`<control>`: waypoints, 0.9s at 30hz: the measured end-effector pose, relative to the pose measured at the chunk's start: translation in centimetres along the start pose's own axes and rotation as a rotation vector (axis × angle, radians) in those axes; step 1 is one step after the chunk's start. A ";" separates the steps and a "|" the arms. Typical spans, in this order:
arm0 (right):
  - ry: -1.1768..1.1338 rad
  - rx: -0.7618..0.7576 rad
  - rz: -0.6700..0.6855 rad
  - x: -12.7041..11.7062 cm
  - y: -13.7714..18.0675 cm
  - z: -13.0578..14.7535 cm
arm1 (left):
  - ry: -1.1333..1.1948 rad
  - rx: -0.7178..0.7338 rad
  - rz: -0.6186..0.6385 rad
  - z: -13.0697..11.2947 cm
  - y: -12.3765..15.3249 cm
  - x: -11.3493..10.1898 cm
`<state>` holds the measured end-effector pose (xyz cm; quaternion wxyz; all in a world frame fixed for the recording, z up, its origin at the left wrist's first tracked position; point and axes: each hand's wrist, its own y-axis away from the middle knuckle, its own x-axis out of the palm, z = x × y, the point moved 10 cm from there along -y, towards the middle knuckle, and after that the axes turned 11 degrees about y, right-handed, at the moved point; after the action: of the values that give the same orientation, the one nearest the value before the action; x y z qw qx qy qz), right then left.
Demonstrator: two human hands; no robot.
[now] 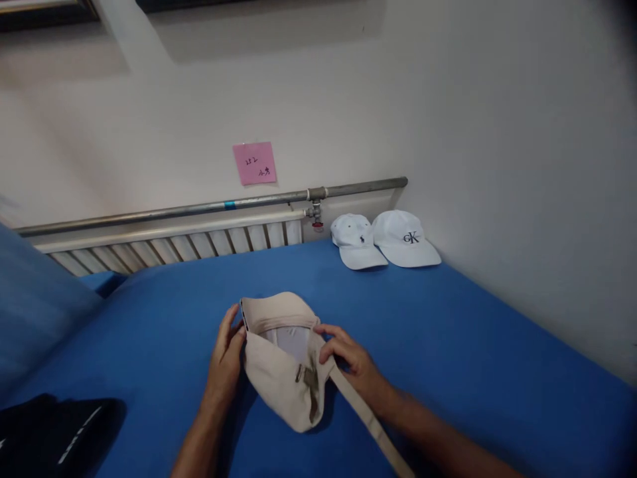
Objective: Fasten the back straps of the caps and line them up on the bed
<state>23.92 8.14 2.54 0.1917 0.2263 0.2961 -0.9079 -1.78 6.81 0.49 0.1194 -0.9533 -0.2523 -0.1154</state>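
Note:
A beige baseball cap [271,378] is held over the blue surface, its underside and inner lining turned toward me and the brim at the far side. My left hand [229,345] grips its left edge, with the thumb near the brim's corner. On the right edge, my right hand [348,355] pinches the cap by the side of its opening. A long beige strap [365,411] hangs from the cap, passing under my right hand toward the bottom of the view. A metal buckle [299,373] shows at the cap's back.
Two white caps [355,239] [405,238] sit side by side at the far edge, by the wall. Dark folded fabric [60,435] lies at the lower left. Behind the surface run a radiator [199,245] and a metal pipe [199,209]. A pink note [255,163] hangs above.

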 end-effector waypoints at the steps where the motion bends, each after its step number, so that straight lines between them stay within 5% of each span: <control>1: 0.015 -0.017 -0.032 -0.3 0.1 0.5 | -0.092 0.121 0.030 -1.8 0.5 0.6; 3: 0.035 -0.053 -0.080 -0.9 0.1 1.5 | -0.234 0.346 0.154 -5.1 2.1 2.5; 5: 0.087 -0.114 -0.093 -1.1 0.1 2.6 | -0.339 0.425 0.346 -6.6 3.8 5.1; 8: 0.244 -0.209 -0.106 -1.3 0.2 4.3 | -0.447 0.311 0.598 -5.6 5.4 7.9; 11: 0.397 -0.238 -0.103 -1.4 0.1 5.0 | -0.579 0.231 0.714 -4.0 6.1 8.7; 15: 0.489 -0.216 -0.065 -1.6 -0.1 5.1 | -0.626 0.189 0.683 -3.3 5.3 7.9; 20: 0.459 -0.083 -0.056 -2.9 0.1 4.6 | -0.423 0.101 0.574 -3.8 4.1 6.3; 23: 0.365 0.100 0.082 -2.4 0.5 2.8 | -0.245 -0.103 0.474 -2.4 3.7 4.8; 27: 0.206 0.270 0.325 -0.3 1.5 0.9 | -0.106 -0.256 0.487 -1.0 3.9 4.6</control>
<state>24.65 6.50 2.66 0.2722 0.3860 0.1496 -0.8687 3.94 5.33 2.07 0.0088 -0.9979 -0.0050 -0.0640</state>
